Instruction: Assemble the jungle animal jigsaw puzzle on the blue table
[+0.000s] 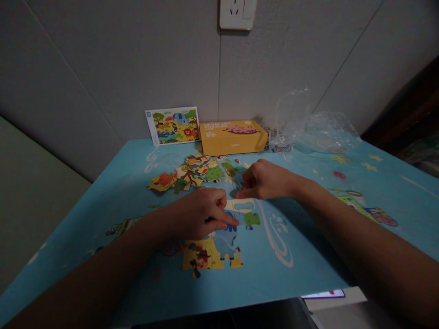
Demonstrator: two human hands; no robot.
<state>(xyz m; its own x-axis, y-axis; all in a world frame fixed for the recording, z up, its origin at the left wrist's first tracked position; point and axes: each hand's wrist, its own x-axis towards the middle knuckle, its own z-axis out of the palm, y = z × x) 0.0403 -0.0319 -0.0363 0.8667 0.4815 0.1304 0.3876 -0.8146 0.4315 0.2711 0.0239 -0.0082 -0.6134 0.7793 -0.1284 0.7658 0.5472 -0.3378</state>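
Note:
A partly joined jigsaw [219,249] with a blue elephant and yellow ground lies on the blue printed mat [295,237]. My left hand [197,212] rests on its upper edge, fingers curled and pressed down on the joined pieces. My right hand [265,179] hovers just behind it, thumb and fingers pinched on a small puzzle piece that is mostly hidden. A heap of loose puzzle pieces [192,171] lies behind my left hand.
A yellow puzzle box [232,136] and a picture card [172,124] stand against the grey wall. Crumpled clear plastic bags [318,128] lie at the back right. A wall socket [237,13] is above. A phone [324,293] lies at the mat's near edge.

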